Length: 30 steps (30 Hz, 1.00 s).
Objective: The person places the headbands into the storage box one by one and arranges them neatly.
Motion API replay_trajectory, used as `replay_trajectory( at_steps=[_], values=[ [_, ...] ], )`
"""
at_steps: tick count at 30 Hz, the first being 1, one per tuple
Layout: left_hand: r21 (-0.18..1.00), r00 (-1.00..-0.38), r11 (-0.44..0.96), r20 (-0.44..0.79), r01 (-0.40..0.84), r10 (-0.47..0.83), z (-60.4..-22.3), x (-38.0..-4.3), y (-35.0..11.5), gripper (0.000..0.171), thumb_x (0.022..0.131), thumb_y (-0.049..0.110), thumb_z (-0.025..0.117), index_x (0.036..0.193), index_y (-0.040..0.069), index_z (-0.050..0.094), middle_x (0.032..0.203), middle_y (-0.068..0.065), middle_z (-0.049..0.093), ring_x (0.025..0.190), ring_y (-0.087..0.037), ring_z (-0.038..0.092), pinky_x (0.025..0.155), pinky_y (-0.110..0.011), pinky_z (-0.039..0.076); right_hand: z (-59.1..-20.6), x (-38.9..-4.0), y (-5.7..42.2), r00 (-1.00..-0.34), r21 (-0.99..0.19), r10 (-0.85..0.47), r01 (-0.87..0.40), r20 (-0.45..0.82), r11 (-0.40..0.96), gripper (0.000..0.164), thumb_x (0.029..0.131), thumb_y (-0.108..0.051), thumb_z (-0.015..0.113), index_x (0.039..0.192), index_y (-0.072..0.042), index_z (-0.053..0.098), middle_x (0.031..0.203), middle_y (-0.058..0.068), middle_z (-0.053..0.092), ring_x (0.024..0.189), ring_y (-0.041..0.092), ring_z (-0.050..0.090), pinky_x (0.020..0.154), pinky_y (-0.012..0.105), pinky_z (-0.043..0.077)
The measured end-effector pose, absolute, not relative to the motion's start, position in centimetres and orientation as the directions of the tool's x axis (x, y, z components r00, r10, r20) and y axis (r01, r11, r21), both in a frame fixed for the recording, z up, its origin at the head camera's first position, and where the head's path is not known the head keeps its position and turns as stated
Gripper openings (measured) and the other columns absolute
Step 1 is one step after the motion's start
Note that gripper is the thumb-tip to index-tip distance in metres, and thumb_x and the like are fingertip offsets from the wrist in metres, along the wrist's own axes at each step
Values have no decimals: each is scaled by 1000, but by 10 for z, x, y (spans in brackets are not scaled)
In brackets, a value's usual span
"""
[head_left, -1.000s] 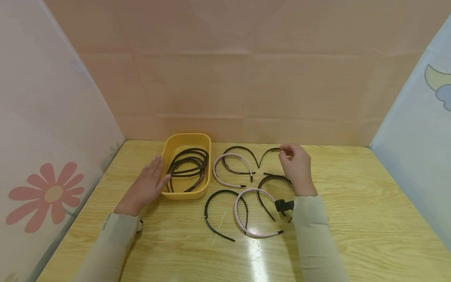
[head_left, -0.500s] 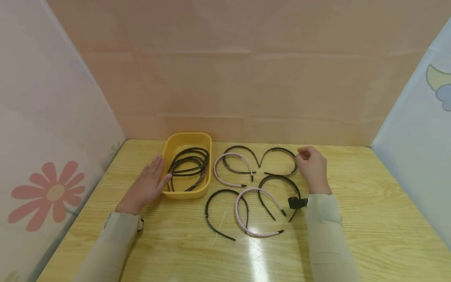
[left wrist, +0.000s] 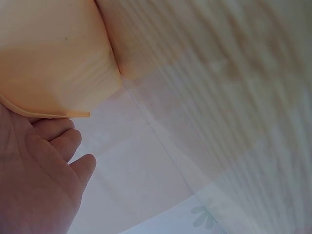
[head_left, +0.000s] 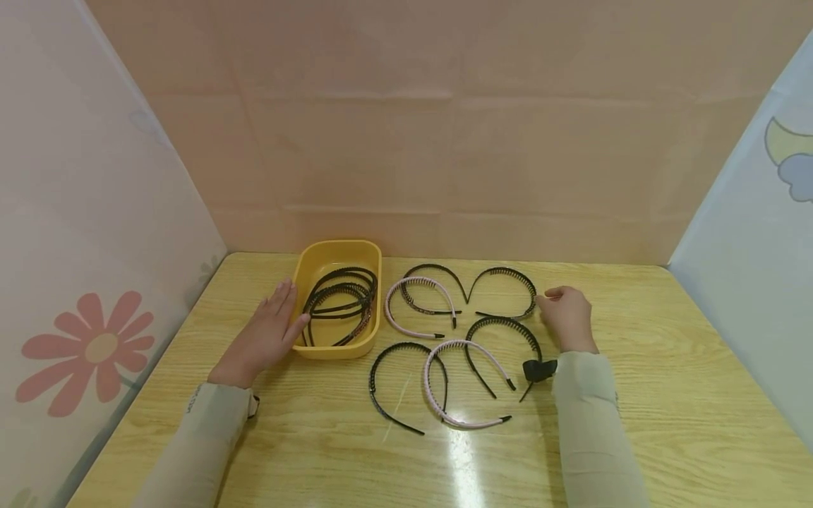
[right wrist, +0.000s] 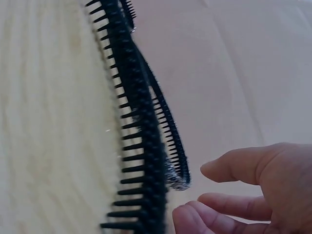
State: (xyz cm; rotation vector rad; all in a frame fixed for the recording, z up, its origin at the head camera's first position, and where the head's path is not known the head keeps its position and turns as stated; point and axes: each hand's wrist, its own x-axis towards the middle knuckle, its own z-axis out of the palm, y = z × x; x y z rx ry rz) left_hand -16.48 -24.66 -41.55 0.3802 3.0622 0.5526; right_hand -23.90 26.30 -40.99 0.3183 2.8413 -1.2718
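A yellow plastic box (head_left: 336,351) holds several black hair hoops (head_left: 343,286). My left hand (head_left: 263,335) grips its left side, thumb over the rim and fingers along the outer wall; in the left wrist view the fingers (left wrist: 58,134) lie against the box edge. To the far right, a black toothed headband (head_left: 502,271) lies on the table. Close to its right side is my right hand (head_left: 567,317). In the right wrist view thumb and fingers stand apart beside the sparkly part of a black headband (right wrist: 179,183), with nothing visible between them.
Right of the box lie a pink headband (head_left: 389,300) and a black one (head_left: 432,265) that overlap. Nearer me are another pink headband (head_left: 470,425) and black ones (head_left: 375,402). A peach backdrop (head_left: 444,162) stands behind the wooden table (head_left: 667,395).
My right hand let go of the far right black headband, moved right, then slightly toward me. That headband now lies on the table fully in view. My left hand stayed on the box.
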Motion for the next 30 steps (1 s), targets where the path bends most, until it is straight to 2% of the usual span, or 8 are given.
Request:
replay_trajectory(
  at_steps=[4, 7, 9, 11, 16, 23, 30],
  values=[
    [341, -971, 910, 34, 234, 236, -416, -165, -246, 75, 111, 45, 33, 157, -11, 12, 166, -28, 6, 154, -42, 5, 121, -62, 10, -413, -240, 263, -972, -767, 190, 229, -141, 599, 52, 102, -24, 59, 136, 15, 53, 105, 27, 70, 72, 20, 71, 60, 31, 53],
    [343, -971, 910, 35, 235, 237, -415, -164, -246, 76, 111, 45, 33, 157, -11, 13, 166, -28, 6, 154, -43, 5, 121, -62, 10, -415, -242, 263, -968, -766, 203, 242, -147, 596, 50, 101, -24, 60, 132, 15, 56, 85, 17, 73, 65, 14, 68, 58, 29, 51],
    [343, -970, 909, 38, 237, 239, -415, -164, -246, 75, 111, 44, 34, 157, -12, 13, 166, -29, 7, 154, -43, 5, 121, -62, 10, -417, -244, 264, -967, -754, 208, 246, -148, 609, 48, 101, -24, 60, 129, 15, 59, 80, 11, 73, 64, 13, 67, 61, 28, 51],
    [343, -970, 908, 41, 239, 239, -414, -163, -245, 74, 111, 42, 35, 157, -12, 14, 165, -29, 7, 153, -43, 6, 121, -62, 11, -418, -245, 264, -967, -746, 209, 249, -149, 618, 45, 101, -23, 60, 126, 14, 61, 79, 11, 73, 64, 13, 67, 64, 28, 51],
    [342, -970, 909, 44, 239, 238, -414, -163, -245, 73, 111, 41, 36, 157, -12, 14, 165, -29, 8, 153, -43, 6, 121, -62, 11, -419, -248, 264, -967, -745, 207, 249, -152, 618, 40, 101, -22, 61, 121, 13, 66, 90, 20, 74, 66, 13, 68, 61, 29, 54],
    [337, -972, 912, 43, 233, 232, -414, -163, -245, 74, 111, 42, 35, 157, -12, 13, 166, -28, 8, 154, -43, 6, 121, -62, 11, -422, -252, 265, -970, -744, 210, 230, -122, 627, 35, 100, -16, 59, 116, 14, 69, 69, 6, 73, 60, 12, 68, 63, 28, 51],
    [337, -970, 910, 49, 242, 240, -415, -163, -245, 75, 111, 43, 35, 157, -12, 12, 166, -29, 7, 153, -43, 6, 120, -64, 11, -421, -251, 266, -964, -791, 239, 234, -114, 565, 35, 100, -13, 59, 117, 16, 67, 70, 8, 74, 56, 6, 69, 58, 15, 48]
  ],
)
